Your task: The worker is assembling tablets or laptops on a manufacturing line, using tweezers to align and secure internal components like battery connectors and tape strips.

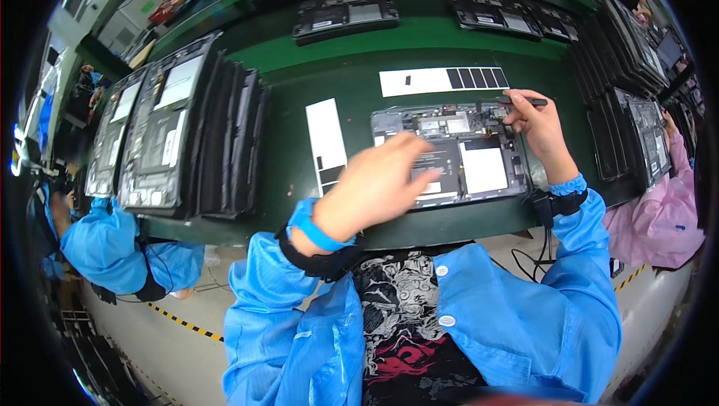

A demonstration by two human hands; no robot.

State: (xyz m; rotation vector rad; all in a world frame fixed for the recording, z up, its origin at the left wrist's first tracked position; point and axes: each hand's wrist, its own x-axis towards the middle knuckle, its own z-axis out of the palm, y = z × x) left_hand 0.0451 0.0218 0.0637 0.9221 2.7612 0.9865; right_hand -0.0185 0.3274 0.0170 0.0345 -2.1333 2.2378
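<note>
An opened laptop base (pixel 485 168) lies in front of me, its circuit board, dark battery and a white rectangle exposed. My left hand (pixel 378 185) hovers over its left part, slightly blurred, thumb and fingers apart with nothing visible between them. At the upper right corner of the base, my right hand (pixel 535 125) pinches a slim black pen-like tool (pixel 535 101); its tip is too small to make out. Behind the base lies a white strip (pixel 419 82) bearing several black rectangular pads. Another white strip (pixel 323 129) with black pads lies to the left, partly behind my left hand.
Upright stacks of opened laptop bases stand at the left (pixel 161 129) and right (pixel 633 121) of the green table (pixel 288 181). More bases (pixel 348 15) lie on the raised green ledge behind. Co-workers in blue (pixel 112 252) and pink (pixel 651 222) sit on either side.
</note>
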